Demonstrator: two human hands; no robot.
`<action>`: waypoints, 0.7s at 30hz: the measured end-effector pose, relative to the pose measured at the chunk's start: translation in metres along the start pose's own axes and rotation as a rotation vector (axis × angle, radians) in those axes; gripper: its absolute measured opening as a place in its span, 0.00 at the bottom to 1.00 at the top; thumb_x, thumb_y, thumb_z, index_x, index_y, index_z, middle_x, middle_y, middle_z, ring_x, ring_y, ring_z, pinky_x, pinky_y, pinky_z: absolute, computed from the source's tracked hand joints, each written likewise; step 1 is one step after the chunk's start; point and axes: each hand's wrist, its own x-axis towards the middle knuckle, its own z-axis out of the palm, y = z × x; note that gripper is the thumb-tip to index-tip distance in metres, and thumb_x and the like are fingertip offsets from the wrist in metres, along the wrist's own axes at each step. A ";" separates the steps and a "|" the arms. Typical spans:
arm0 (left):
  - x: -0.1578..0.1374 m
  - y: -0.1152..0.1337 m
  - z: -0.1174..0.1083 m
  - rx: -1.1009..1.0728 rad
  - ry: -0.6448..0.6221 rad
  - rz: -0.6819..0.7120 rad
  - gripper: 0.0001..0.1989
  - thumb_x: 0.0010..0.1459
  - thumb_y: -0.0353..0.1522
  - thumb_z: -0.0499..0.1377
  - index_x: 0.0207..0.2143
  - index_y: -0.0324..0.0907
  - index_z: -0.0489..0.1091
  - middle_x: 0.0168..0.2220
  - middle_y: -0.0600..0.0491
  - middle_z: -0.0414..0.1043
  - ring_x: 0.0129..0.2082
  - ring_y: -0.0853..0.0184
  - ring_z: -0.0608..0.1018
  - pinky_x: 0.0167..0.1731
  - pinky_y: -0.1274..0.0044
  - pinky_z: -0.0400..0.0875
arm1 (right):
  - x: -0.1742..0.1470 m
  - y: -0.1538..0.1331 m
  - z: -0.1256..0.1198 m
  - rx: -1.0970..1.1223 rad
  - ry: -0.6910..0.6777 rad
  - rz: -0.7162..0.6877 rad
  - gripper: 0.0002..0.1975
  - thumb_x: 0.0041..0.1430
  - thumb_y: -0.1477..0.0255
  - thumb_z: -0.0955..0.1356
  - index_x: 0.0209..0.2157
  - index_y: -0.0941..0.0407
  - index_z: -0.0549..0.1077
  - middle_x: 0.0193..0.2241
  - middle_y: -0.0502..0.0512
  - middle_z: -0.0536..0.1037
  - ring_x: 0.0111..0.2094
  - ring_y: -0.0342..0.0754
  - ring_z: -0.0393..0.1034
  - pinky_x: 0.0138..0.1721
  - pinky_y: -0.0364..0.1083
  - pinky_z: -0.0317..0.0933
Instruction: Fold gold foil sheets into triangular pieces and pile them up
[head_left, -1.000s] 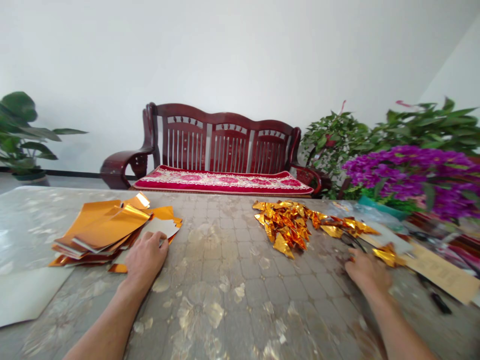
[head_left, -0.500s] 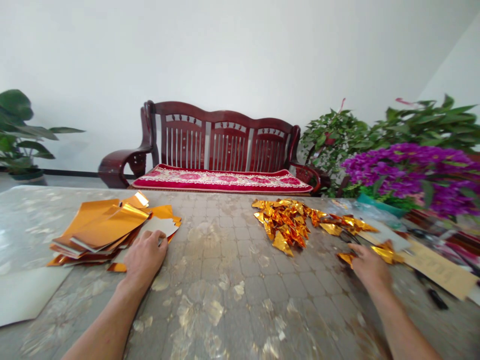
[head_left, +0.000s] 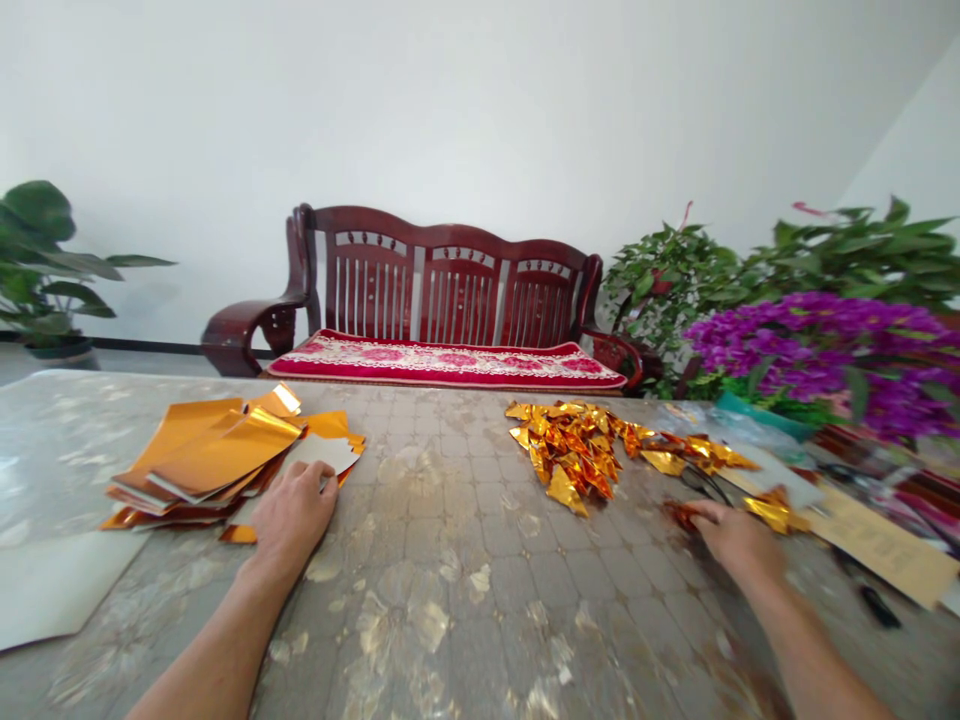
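Note:
My left hand (head_left: 298,505) lies at the right edge of a loose stack of gold foil paper (head_left: 217,445). Its fingers are curled in, touching or close to a pale sheet, and whatever is under them is hidden. On the right, my right hand (head_left: 739,540) pinches a small gold foil scrap (head_left: 679,515), blurred, between thumb and fingers just above the table. A heap of crumpled gold foil pieces (head_left: 574,450) lies to the left of and beyond that hand. Another foil piece (head_left: 776,510) is just to its right. Black scissor-like handles (head_left: 701,478) show behind the fingers.
A white sheet (head_left: 64,585) lies at the table's left. Along the right are a tan card (head_left: 881,540), a dark object (head_left: 877,605), clear plastic and purple flowers (head_left: 832,360). A wooden bench (head_left: 450,290) stands beyond the patterned table (head_left: 465,610).
My right hand has shifted slightly left, and the foil scrap at its fingertips now looks darker and smeared. My left hand and the stack keep their places.

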 end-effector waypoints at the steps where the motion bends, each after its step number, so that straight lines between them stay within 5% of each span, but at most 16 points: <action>1: 0.000 0.000 0.000 0.000 0.001 0.001 0.18 0.63 0.40 0.46 0.42 0.48 0.74 0.46 0.48 0.72 0.46 0.55 0.75 0.31 0.73 0.63 | -0.002 -0.005 -0.003 0.011 -0.024 0.025 0.20 0.57 0.61 0.62 0.45 0.47 0.80 0.36 0.56 0.82 0.35 0.58 0.76 0.29 0.49 0.65; 5: 0.001 -0.001 0.002 0.008 0.000 0.008 0.18 0.63 0.40 0.46 0.42 0.48 0.74 0.46 0.48 0.72 0.46 0.55 0.75 0.32 0.73 0.63 | -0.014 -0.035 -0.020 0.068 0.009 0.031 0.26 0.58 0.55 0.61 0.52 0.50 0.76 0.36 0.56 0.83 0.34 0.58 0.76 0.29 0.49 0.63; 12: 0.001 -0.001 0.002 0.010 0.002 0.006 0.17 0.63 0.41 0.46 0.42 0.49 0.74 0.45 0.49 0.72 0.46 0.55 0.75 0.31 0.73 0.62 | -0.025 -0.090 -0.047 0.140 0.006 -0.076 0.25 0.57 0.61 0.62 0.55 0.52 0.72 0.36 0.53 0.83 0.34 0.52 0.76 0.30 0.45 0.60; 21: 0.001 -0.002 0.002 0.015 -0.002 0.007 0.17 0.63 0.40 0.46 0.42 0.49 0.74 0.46 0.49 0.72 0.47 0.56 0.75 0.31 0.73 0.62 | -0.031 -0.118 -0.044 -0.050 -0.084 -0.138 0.26 0.57 0.68 0.62 0.58 0.50 0.67 0.41 0.52 0.81 0.41 0.53 0.76 0.33 0.45 0.61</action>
